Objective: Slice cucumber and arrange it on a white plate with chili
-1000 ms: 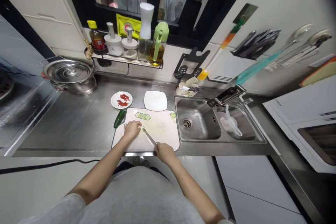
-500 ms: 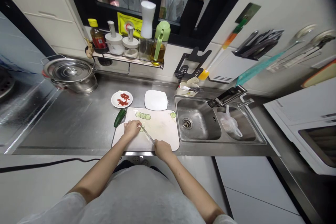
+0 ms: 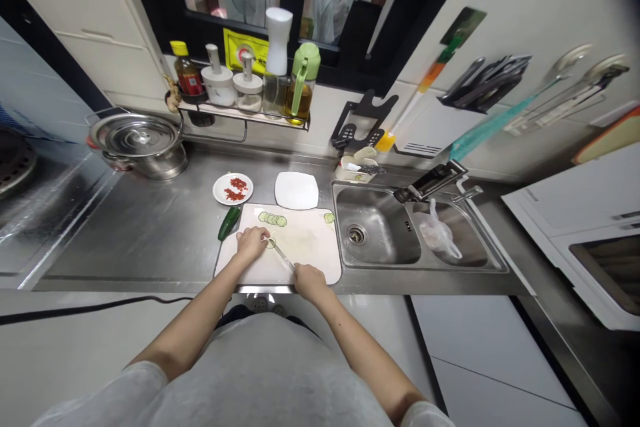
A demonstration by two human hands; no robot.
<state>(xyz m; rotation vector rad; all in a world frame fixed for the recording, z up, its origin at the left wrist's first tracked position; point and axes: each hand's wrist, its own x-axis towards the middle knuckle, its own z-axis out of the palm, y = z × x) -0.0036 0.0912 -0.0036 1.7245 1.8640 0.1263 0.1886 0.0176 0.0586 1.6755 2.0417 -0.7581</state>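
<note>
My right hand (image 3: 310,282) is closed around the handle of a knife (image 3: 283,255), its blade slanting up and left over the white cutting board (image 3: 305,267). At the blade's tip lies a thin cucumber slice (image 3: 271,243). The bent fingers of my left hand (image 3: 253,241) press on that slice's left edge; the fingertips are partly hidden. Farther up the board is an overlapping row of cucumber slices (image 3: 273,219), and a cucumber end piece (image 3: 329,218) sits near the right corner. A dark green cucumber piece (image 3: 229,223) rests against the board's left edge.
Behind the board are a plate (image 3: 220,192) with chopped red bits and a bare white square plate (image 3: 297,190). A double sink (image 3: 380,260) adjoins on the right, a plastic bag (image 3: 439,233) inside. A lidded steel pot (image 3: 167,161) stands left, below a seasoning shelf (image 3: 240,113).
The view has shifted very slightly. Both hands, the knife and the cucumber slice keep nearly the same places on the board.
</note>
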